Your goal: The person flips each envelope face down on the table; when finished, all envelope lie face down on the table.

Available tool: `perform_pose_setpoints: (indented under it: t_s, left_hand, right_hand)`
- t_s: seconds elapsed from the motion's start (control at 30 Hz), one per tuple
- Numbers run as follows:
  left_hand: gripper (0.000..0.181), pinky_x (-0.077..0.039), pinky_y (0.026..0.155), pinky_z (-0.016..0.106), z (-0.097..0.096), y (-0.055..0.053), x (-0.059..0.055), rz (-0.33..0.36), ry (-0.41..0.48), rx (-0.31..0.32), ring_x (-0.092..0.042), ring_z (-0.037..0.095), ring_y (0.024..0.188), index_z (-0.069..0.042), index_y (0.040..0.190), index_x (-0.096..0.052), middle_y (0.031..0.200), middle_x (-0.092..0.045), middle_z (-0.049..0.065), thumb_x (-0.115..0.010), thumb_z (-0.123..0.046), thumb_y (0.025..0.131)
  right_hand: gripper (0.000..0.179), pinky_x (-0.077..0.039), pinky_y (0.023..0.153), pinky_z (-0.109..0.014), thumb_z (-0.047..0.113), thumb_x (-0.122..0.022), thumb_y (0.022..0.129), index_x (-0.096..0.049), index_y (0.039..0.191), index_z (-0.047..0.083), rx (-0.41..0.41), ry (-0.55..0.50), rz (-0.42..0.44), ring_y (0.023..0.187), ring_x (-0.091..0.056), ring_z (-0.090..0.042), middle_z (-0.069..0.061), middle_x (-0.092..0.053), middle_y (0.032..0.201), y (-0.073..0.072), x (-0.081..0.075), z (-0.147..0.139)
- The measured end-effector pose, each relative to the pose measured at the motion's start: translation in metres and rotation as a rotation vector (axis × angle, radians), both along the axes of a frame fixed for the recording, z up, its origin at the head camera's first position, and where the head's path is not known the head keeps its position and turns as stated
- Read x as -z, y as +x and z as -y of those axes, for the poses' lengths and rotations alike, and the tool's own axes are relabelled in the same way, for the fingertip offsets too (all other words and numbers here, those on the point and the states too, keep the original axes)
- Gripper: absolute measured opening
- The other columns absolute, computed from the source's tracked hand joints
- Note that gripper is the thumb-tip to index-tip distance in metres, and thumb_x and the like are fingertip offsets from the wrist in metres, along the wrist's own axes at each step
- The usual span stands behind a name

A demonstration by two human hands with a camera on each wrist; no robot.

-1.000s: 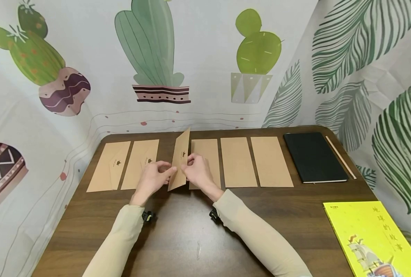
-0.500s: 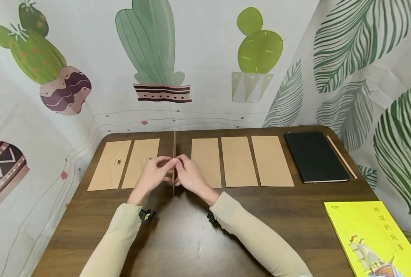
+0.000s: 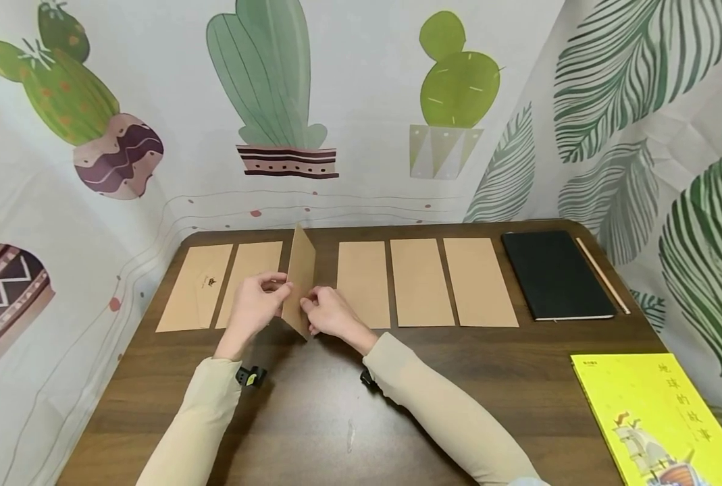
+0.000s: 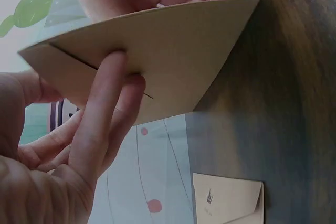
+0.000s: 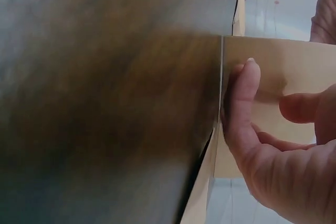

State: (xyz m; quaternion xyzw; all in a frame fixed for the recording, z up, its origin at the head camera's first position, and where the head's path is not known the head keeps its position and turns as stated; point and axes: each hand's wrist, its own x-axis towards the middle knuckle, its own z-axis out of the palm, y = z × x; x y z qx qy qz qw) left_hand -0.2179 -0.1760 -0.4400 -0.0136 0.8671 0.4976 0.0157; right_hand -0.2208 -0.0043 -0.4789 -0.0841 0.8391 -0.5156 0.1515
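Observation:
A brown paper envelope (image 3: 302, 270) stands on edge, tilted, between my two hands, its plain face toward the right. My left hand (image 3: 253, 307) pinches it, with fingertips on the flap side (image 4: 178, 51) in the left wrist view. My right hand (image 3: 334, 314) is at the plain face (image 5: 268, 85), near the lower edge, with its thumb apart from the fingers. Two envelopes lie flat on the left; the outer envelope (image 3: 196, 290) shows its flap and a crown print, and the inner envelope (image 3: 257, 260) is partly covered by my left hand.
On the right lie three flat brown envelopes (image 3: 423, 283), plain side up. Past them are a black notebook (image 3: 556, 275) and a pencil (image 3: 602, 275). A yellow book (image 3: 640, 405) lies at the front right of the wooden table (image 3: 312, 432). A printed cloth hangs behind.
The held envelope has turned from showing its crown-printed flap, through edge-on, to showing its plain face. Both hands have shifted slightly left, and the right hand has separated from the left.

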Motion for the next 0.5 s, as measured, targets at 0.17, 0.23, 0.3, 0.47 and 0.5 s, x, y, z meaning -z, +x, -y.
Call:
perform_pose_setpoints:
  t_s: [0.17, 0.23, 0.3, 0.47, 0.5]
  left_hand:
    - [0.029, -0.051, 0.05, 0.019, 0.008, 0.0, 0.0, -0.02, 0.066, -0.088, -0.06, 0.002, 0.053, 0.006, 0.125, -0.076, 0.088, -0.079, 0.003, -0.07, -0.009, 0.1]
    - [0.029, -0.055, 0.054, 0.019, 0.011, -0.001, 0.001, -0.021, 0.086, -0.12, -0.06, 0.001, 0.057, 0.005, 0.125, -0.076, 0.086, -0.078, -0.003, -0.07, -0.008, 0.1]
    - [0.029, -0.056, 0.056, 0.018, 0.015, -0.001, 0.003, -0.009, 0.104, -0.144, -0.06, 0.001, 0.06, 0.005, 0.126, -0.076, 0.087, -0.077, -0.007, -0.07, -0.009, 0.101]
    - [0.032, -0.052, 0.058, 0.017, 0.021, -0.004, 0.006, 0.019, 0.111, -0.157, -0.06, -0.001, 0.067, 0.004, 0.131, -0.074, 0.093, -0.077, -0.004, -0.07, -0.01, 0.102]
    - [0.032, -0.051, 0.06, 0.017, 0.022, -0.004, 0.006, 0.016, 0.084, -0.154, -0.061, -0.001, 0.07, 0.004, 0.13, -0.074, 0.094, -0.078, -0.001, -0.071, -0.011, 0.102]
  right_hand:
    - [0.038, -0.055, 0.055, -0.024, 0.031, -0.061, 0.112, -0.071, 0.124, -0.003, 0.019, 0.03, 0.013, 0.052, -0.069, -0.014, -0.006, -0.075, 0.071, -0.001, 0.0, -0.001]
    - [0.043, -0.056, 0.062, -0.025, 0.034, -0.062, 0.111, -0.068, 0.13, -0.004, 0.03, 0.04, 0.015, 0.053, -0.068, -0.013, -0.004, -0.075, 0.074, -0.001, 0.0, -0.001]
    - [0.05, -0.059, 0.073, -0.027, 0.036, -0.064, 0.11, -0.064, 0.137, -0.005, 0.043, 0.043, 0.013, 0.054, -0.068, -0.013, -0.004, -0.077, 0.078, -0.001, 0.001, -0.002]
    - [0.062, -0.061, 0.085, -0.033, 0.035, -0.075, 0.102, -0.06, 0.146, -0.006, 0.107, 0.037, -0.016, 0.063, -0.07, -0.013, -0.006, -0.079, 0.09, -0.006, 0.004, -0.004]
    - [0.062, -0.06, 0.083, -0.033, 0.036, -0.077, 0.1, -0.062, 0.144, -0.004, 0.123, 0.057, -0.033, 0.067, -0.07, -0.013, -0.005, -0.078, 0.091, -0.01, 0.01, -0.003]
